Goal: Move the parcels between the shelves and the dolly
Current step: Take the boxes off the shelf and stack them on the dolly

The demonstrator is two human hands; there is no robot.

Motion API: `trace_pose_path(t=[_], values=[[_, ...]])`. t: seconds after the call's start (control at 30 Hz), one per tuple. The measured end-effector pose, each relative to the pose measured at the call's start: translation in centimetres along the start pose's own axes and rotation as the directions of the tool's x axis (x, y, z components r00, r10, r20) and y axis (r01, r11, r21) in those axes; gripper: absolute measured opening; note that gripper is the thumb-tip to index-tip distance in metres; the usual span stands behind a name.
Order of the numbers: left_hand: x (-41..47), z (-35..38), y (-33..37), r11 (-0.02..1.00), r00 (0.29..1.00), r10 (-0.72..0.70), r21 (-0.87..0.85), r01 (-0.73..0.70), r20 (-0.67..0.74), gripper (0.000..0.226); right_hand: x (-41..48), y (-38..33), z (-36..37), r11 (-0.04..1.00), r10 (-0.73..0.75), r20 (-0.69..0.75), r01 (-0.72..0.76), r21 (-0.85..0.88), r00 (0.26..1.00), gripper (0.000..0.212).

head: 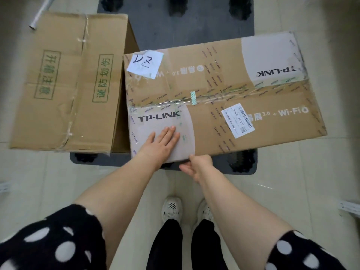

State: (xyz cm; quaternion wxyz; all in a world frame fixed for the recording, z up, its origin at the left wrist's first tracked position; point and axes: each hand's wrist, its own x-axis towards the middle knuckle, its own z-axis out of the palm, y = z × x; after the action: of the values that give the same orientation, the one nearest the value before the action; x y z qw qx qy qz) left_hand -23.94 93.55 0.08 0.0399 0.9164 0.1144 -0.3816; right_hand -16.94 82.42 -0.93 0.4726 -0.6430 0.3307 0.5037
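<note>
A dark grey dolly (175, 32) stands on the pale tiled floor (321, 172). Two cardboard parcels lie on it side by side. The plain carton (64, 80) with green print overhangs its left edge, and the taped TP-LINK carton (224, 90) overhangs its right. A metal tube (41, 12) lies on the floor at far left.

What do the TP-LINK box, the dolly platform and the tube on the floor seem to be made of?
TP-LINK box: brown cardboard, matte, creased at the edges; glossy clear tape seals its seam.
Dolly platform: probably moulded plastic, dark grey and matte, with dark cut-outs; the blur leaves it open.
Tube: likely metal, from its silvery sheen, though coated plastic is possible.
</note>
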Motion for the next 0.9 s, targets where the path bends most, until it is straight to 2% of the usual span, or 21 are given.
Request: trace_pose_path(t=[0.1, 0.17, 0.23, 0.3, 0.4, 0.53, 0.67, 0.77, 0.9], values=[[-0.3, -0.7, 0.3, 0.999, 0.999, -0.03, 0.023, 0.03, 0.022, 0.089, -0.9, -0.5, -0.9, 0.975, -0.041, -0.016, 0.037, -0.218, 0.999, 0.023], [-0.2, -1.6, 1.5, 0.998, 0.998, -0.05, 0.044, 0.048, 0.046, 0.104, -1.0, -1.5, -2.5, 0.925, -0.131, -0.066, 0.097, -0.367, 0.989, 0.021], [0.3, -3.1, 3.1, 0.998, 0.998, -0.05, 0.03, 0.049, 0.045, 0.116, -1.0, -3.2, -4.8, 0.819, -0.299, -0.125, 0.188, -0.541, 0.946, 0.023], [1.2, -4.8, 4.9, 1.0, 0.999, -0.03, 0.0, 0.031, 0.039, 0.116, -1.2, -5.5, -7.5, 0.691, -0.455, -0.13, 0.257, -0.675, 0.881, 0.022], [3.1, -6.9, 7.8, 1.0, 1.0, -0.004, -0.005, 0.004, -0.01, 0.123, -0.7, -9.4, -12.2, 0.571, -0.581, -0.127, 0.292, -0.768, 0.804, 0.031], [5.8, -8.6, 11.7, 0.999, 0.997, -0.028, 0.016, 0.029, -0.072, 0.122, 1.7, -14.4, -19.2, 0.486, -0.663, -0.182, 0.233, -0.842, 0.726, 0.038], [7.8, -9.6, 15.1, 0.996, 0.996, -0.082, -0.02, 0.082, -0.016, 0.113, 3.8, -18.1, -25.4, 0.391, -0.716, -0.182, 0.171, -0.904, 0.674, 0.049], [9.0, -9.9, 17.1, 0.983, 0.986, -0.166, -0.076, 0.165, -0.018, 0.079, 6.0, -19.6, -28.0, 0.36, -0.677, -0.157, 0.137, -0.923, 0.72, 0.06], [9.5, -10.0, 18.3, 0.973, 0.978, -0.207, -0.1, 0.206, 0.006, 0.069, 7.8, -20.8, -29.5, 0.43, -0.576, -0.146, 0.146, -0.891, 0.804, 0.062]])
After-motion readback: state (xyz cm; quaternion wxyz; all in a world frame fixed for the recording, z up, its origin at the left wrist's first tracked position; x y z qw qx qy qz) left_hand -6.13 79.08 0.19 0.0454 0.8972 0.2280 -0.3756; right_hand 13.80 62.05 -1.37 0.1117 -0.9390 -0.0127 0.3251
